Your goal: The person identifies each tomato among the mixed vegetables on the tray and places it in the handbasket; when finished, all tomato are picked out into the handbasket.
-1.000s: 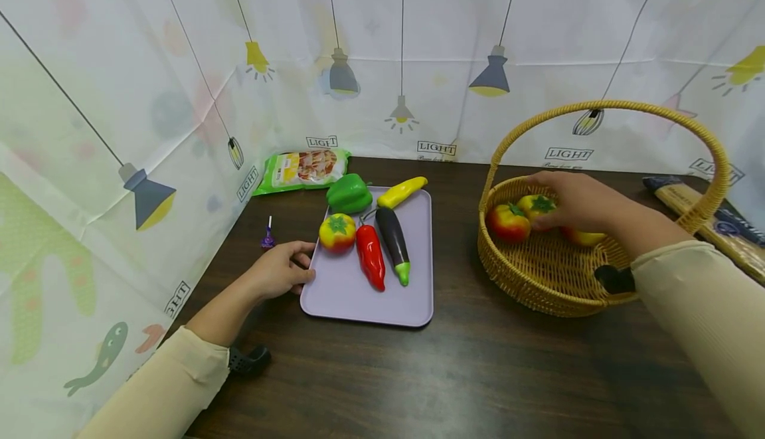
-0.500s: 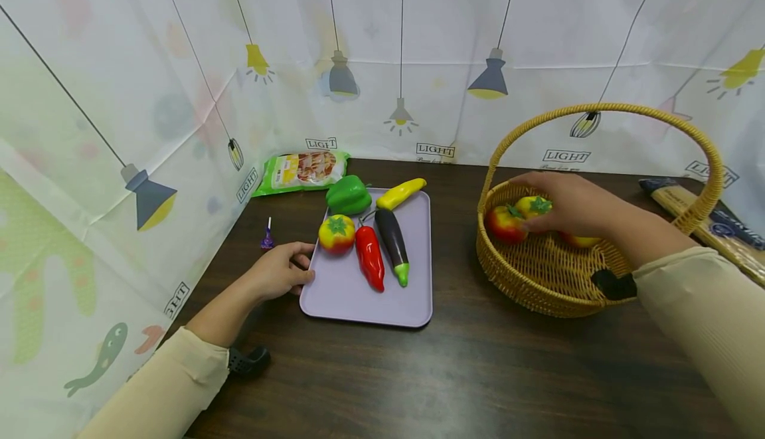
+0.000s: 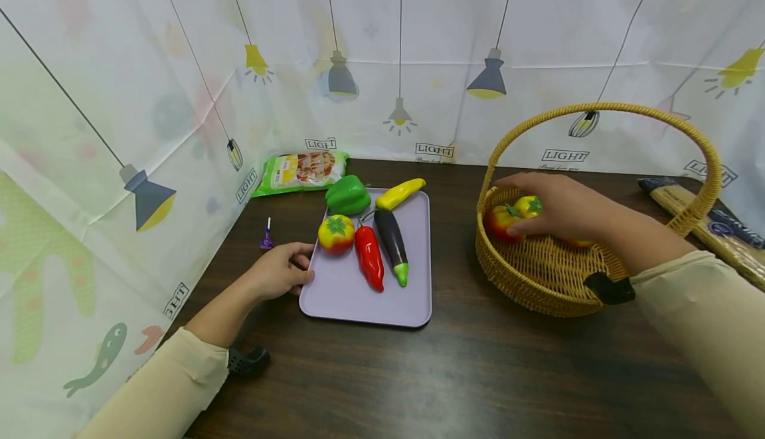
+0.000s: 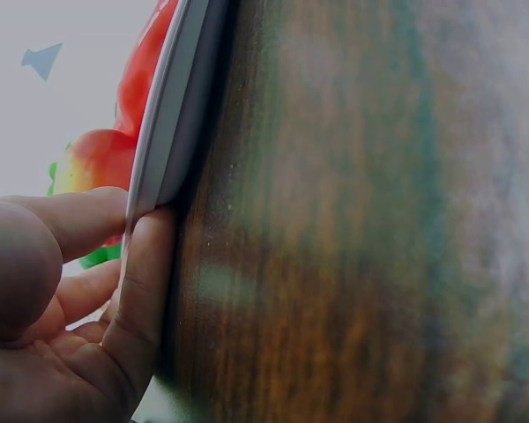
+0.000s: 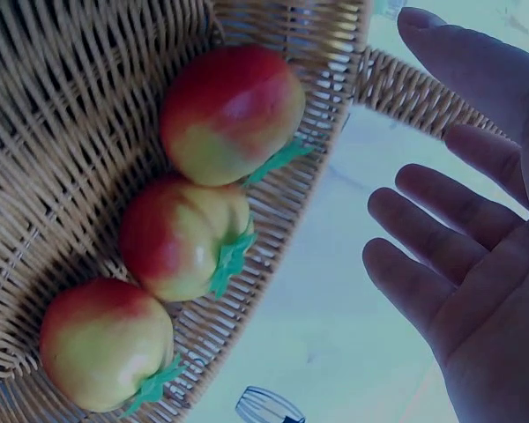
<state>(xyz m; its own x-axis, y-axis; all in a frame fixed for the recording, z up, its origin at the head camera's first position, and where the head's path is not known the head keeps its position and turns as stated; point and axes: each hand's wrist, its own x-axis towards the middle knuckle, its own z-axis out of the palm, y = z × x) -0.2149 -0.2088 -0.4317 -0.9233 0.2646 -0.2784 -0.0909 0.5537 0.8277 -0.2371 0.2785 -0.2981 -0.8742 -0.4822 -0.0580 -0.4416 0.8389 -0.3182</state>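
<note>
Tomatoes (image 5: 185,238): three in row inside basket (image 3: 526,289). Right hand (image 3: 568,210) over basket, fingers wide, holding nothing; left hand (image 3: 277,271) pinches tray (image 3: 352,306) at edge. Step seems picking tomato; next move likely calls for fingers curling round one.

Free gap between tray (image 3: 364,305) and basket (image 3: 532,293), arched handle (image 3: 603,106) an obstacle above.
</note>
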